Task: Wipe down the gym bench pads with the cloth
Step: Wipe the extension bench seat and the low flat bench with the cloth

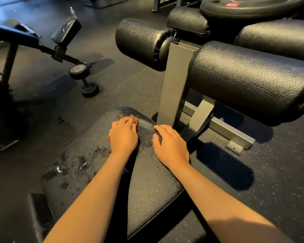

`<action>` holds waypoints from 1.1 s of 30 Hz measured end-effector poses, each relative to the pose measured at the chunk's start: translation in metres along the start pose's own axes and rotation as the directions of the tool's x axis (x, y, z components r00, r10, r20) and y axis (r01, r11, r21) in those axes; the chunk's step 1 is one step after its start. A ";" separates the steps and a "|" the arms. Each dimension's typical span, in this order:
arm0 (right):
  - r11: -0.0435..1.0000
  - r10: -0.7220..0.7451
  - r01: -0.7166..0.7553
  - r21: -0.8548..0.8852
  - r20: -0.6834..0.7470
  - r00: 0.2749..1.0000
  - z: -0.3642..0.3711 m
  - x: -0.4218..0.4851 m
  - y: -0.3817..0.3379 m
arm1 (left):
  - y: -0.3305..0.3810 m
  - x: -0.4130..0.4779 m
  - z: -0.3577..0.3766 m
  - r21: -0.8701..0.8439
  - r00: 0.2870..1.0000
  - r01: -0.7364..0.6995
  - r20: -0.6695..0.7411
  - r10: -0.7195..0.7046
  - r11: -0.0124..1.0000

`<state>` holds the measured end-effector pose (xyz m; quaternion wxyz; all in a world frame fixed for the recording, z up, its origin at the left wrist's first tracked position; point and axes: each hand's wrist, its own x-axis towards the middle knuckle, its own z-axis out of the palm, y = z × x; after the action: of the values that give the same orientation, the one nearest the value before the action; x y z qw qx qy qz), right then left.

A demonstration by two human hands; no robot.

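A black textured bench pad (147, 178) runs from the bottom centre up to mid-frame, with wet streaks and droplets on its left part. My left hand (124, 136) presses down near the pad's far end, shut on a small reddish-brown cloth (131, 118) that peeks out past my fingers. My right hand (170, 143) lies flat on the pad's right edge with fingers slightly apart and nothing in it. Two black roller pads, one on the left (140, 42) and one on the right (249, 81), sit on a grey post just beyond.
The grey steel post (175, 81) and base frame (235, 130) stand right of the pad's end. A dumbbell (84, 79) lies on the dark rubber floor at left, beside another bench frame (11, 55). A weight plate (249, 6) and more pads fill the top right.
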<state>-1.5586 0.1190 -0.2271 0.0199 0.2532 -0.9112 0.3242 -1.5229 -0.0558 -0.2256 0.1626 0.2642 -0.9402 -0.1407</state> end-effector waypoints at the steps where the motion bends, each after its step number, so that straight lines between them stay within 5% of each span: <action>1: 0.999 0.013 -0.014 0.029 0.002 1.000 -0.001 0.000 0.000 | 0.008 -0.004 0.000 -0.014 0.999 -0.037 0.014 0.037 0.999; 11: 0.971 -0.027 0.028 0.238 -0.005 1.000 -0.020 -0.030 0.007 | 0.044 -0.065 0.002 -0.410 0.943 -0.270 0.068 0.325 0.871; 13: 0.960 -0.065 0.054 0.274 0.034 0.997 -0.027 -0.042 0.002 | 0.051 -0.075 -0.015 -0.498 0.963 -0.196 0.064 0.261 0.845; 15: 0.935 -0.084 0.049 0.351 0.084 0.993 -0.031 -0.051 -0.009 | 0.059 -0.082 -0.031 -0.580 0.990 0.025 0.128 0.060 0.814; 17: 0.918 -0.106 0.040 0.395 0.147 0.984 -0.032 -0.058 -0.017 | 0.065 -0.086 -0.036 -0.736 0.953 0.291 0.278 -0.119 0.611; 20: 0.909 -0.138 0.056 0.413 0.173 0.975 -0.032 -0.058 -0.021 | 0.074 -0.096 -0.042 -0.861 0.858 0.505 0.494 -0.139 0.059; 21: 0.909 -0.139 0.057 0.413 0.171 0.975 -0.033 -0.057 -0.023 | 0.073 -0.097 -0.043 -0.859 0.854 0.510 0.499 -0.148 0.045; 24: 0.938 -0.132 0.092 0.333 0.100 0.986 -0.028 -0.056 -0.033 | 0.062 -0.094 -0.051 -0.793 0.899 0.432 0.414 -0.141 0.429; 27: 0.955 -0.159 0.141 0.262 0.049 0.986 -0.022 -0.053 -0.039 | 0.044 -0.086 -0.058 -0.558 0.968 0.198 0.243 -0.069 0.806; 30: 0.943 -0.151 0.160 0.293 -0.052 0.987 -0.025 -0.031 -0.033 | 0.019 -0.074 -0.045 -0.316 0.971 0.127 0.234 -0.052 0.940; 33: 0.987 -0.162 0.161 0.015 0.071 0.984 -0.018 -0.013 -0.015 | 0.009 -0.080 -0.029 -0.035 0.946 0.067 0.320 -0.052 0.997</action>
<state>-1.5425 0.1257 -0.2070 0.0123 0.3379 -0.8864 0.3163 -1.4516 -0.0105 -0.2145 0.0103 0.2625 -0.9423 -0.2075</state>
